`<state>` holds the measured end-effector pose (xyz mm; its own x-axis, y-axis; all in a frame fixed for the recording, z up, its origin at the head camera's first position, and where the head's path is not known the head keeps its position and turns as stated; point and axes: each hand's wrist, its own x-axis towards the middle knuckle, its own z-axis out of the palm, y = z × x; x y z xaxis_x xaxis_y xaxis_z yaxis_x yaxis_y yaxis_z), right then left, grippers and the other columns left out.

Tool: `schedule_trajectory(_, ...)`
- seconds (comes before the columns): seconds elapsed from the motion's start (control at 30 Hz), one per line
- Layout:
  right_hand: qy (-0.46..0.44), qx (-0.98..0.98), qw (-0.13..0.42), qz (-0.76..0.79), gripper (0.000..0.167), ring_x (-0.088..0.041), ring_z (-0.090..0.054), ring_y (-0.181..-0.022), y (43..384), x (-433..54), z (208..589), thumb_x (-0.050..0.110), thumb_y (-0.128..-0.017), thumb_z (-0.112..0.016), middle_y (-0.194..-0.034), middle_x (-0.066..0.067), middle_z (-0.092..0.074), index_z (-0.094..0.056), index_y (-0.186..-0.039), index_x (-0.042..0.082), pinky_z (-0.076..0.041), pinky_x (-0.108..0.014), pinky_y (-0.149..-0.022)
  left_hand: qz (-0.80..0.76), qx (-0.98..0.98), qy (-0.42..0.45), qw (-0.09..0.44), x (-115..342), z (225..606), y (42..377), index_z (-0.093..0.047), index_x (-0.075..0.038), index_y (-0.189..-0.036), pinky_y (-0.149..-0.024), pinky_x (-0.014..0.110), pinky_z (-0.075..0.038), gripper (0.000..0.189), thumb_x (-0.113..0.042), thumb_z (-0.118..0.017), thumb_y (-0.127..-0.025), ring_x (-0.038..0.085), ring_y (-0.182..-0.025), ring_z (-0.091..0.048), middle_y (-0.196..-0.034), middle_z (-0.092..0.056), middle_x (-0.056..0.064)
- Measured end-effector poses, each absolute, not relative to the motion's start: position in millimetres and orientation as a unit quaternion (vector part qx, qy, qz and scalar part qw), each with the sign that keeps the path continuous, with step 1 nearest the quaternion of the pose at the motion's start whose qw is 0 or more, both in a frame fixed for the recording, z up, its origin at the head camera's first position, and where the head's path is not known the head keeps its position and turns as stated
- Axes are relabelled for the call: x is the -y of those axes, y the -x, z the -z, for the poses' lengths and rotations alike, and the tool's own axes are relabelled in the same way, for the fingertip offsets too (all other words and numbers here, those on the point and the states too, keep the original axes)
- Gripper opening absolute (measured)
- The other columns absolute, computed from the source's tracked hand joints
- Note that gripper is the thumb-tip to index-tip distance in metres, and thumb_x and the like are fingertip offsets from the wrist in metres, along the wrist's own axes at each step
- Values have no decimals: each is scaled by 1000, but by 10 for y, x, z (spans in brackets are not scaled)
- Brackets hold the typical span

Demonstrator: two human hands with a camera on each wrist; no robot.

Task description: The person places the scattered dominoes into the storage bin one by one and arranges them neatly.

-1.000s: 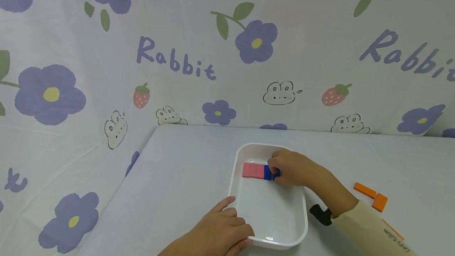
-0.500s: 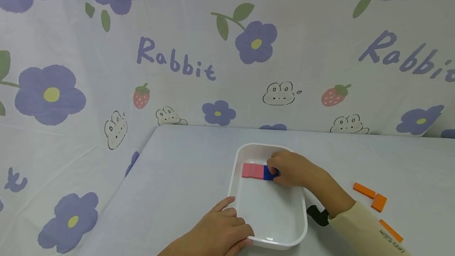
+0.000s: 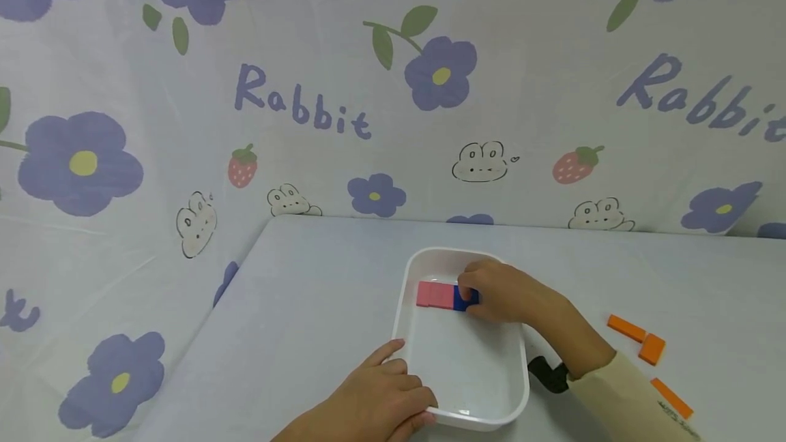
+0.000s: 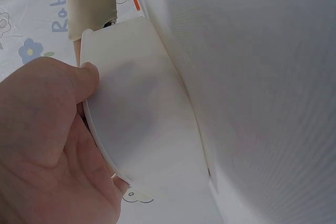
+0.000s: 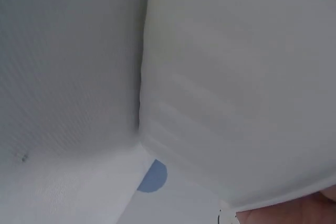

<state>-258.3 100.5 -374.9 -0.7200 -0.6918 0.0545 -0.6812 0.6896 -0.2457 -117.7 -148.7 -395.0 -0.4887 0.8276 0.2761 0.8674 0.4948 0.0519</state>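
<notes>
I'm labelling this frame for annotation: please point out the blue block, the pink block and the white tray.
blue block (image 3: 460, 299), head view, its exposed left end.
pink block (image 3: 434, 294), head view, top face.
white tray (image 3: 402, 309), head view, left rim.

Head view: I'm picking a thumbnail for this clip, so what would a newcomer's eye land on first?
Probably the white tray near the middle of the table, where the right hand pinches a blue block set against a pink block. The left hand grips the tray's near left corner. Next come the orange blocks lying on the table to the right, and the flower-and-rabbit cloth behind.
</notes>
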Motion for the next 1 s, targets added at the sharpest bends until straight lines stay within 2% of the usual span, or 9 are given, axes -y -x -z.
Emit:
schedule_trajectory(0.2,374,-914,18,158,16,-18,-56,-89,2531,-1076,3745,10,-84,-80,-96,4,-63,-66,-84,18,-55,-33,-79,86,857,496,109,1489,3943,1174,-66,-22,-100,-110,52,-37,21,-31,-48,-106,4,-82,-54,-87,-66,-13)
schedule_trajectory(0.37,366,-914,7,177,15,-21,-59,-98,2447,-1182,3672,11,-87,-77,-106,2,-65,-67,-86,22,-56,-38,-85,89,864,489,81,1487,3917,1173,-67,-22,-104,-111,52,-36,22,-32,-48,-106,3,-83,-55,-90,-67,-13)
schedule_trajectory(0.6,371,-913,-25,167,16,-24,-60,-104,2284,-1389,3528,9,-85,-78,-113,-2,-67,-69,-90,22,-57,-41,-85,102,868,482,59,1482,3903,1171,-68,-22,-106,-111,53,-35,24,-33,-47,-107,2,-85,-56,-92,-69,-13)
schedule_trajectory(0.77,364,-917,-42,157,17,-25,-61,-107,2164,-1563,3447,11,-84,-80,-114,0,-66,-70,-93,21,-57,-41,-85,102,867,484,69,1486,3923,1177,-68,-22,-105,-111,52,-35,23,-32,-47,-107,2,-85,-55,-92,-68,-14)
schedule_trajectory(1.0,349,-923,-53,153,22,-28,-62,-110,1984,-1837,3372,14,-84,-82,-118,-2,-66,-68,-94,27,-57,-45,-85,95,860,491,98,1488,3954,1182,-67,-22,-103,-112,50,-35,21,-31,-49,-106,3,-81,-53,-89,-68,-14)
